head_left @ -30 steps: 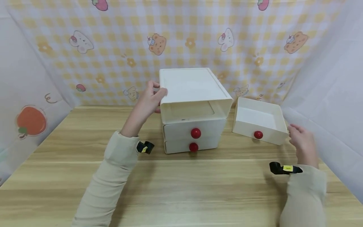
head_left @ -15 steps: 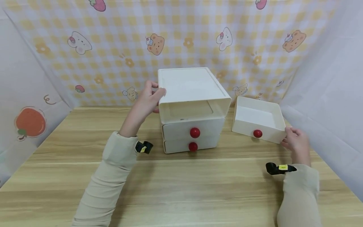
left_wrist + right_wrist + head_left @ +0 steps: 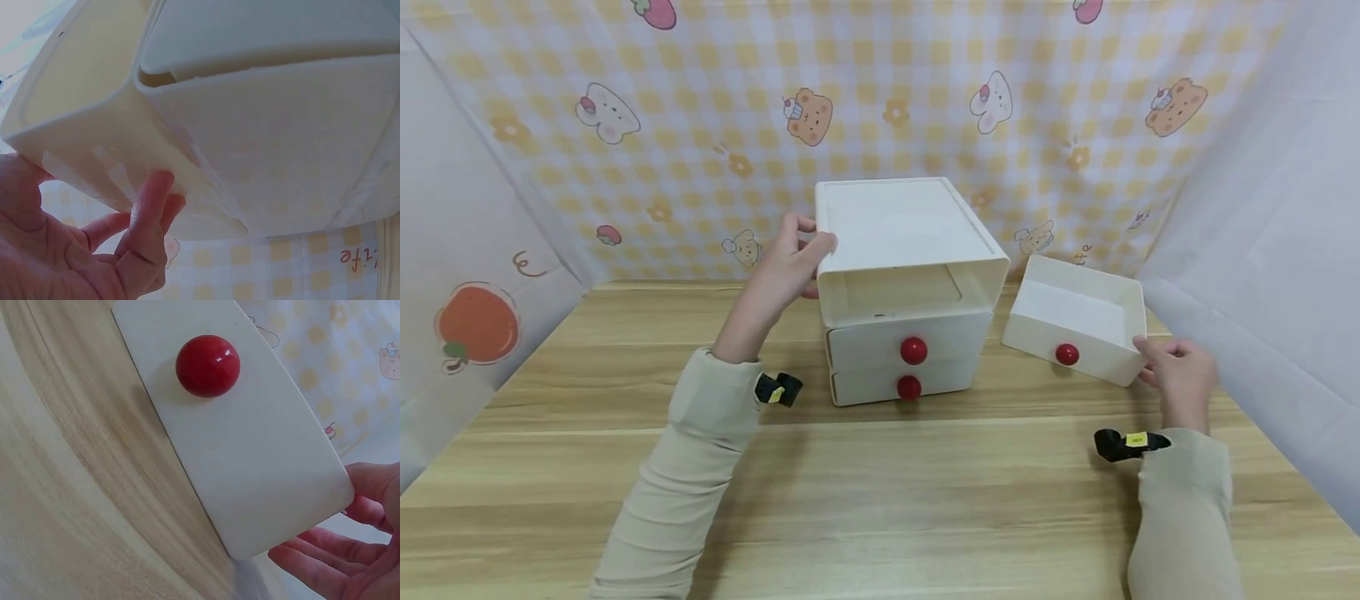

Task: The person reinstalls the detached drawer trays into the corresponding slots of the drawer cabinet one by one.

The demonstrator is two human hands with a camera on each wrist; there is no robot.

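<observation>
A white drawer cabinet [image 3: 910, 221] stands mid-table, its top compartment an open hollow. Below are two closed drawers, each with a red round knob [image 3: 913, 350]. My left hand [image 3: 790, 260] holds the cabinet's upper left side, thumb at the top edge; in the left wrist view its fingers [image 3: 153, 200] press the side wall. To the right lies a pulled-out white drawer [image 3: 1037, 333] with a red knob [image 3: 207, 365] on its front. My right hand [image 3: 1183, 373] grips its front right corner, thumb on the rim and other fingers against the side. Nothing lies inside this drawer.
The wood-grain table [image 3: 910, 500] runs up to a yellow checked curtain [image 3: 880, 50] with cartoon animals. White cloth walls [image 3: 1270, 250] close in both sides. A black strap with a small camera [image 3: 1127, 444] sits at each wrist.
My right hand has come in from beside the loose drawer to its front right corner, and the drawer has shifted slightly left. The left hand keeps its hold on the cabinet.
</observation>
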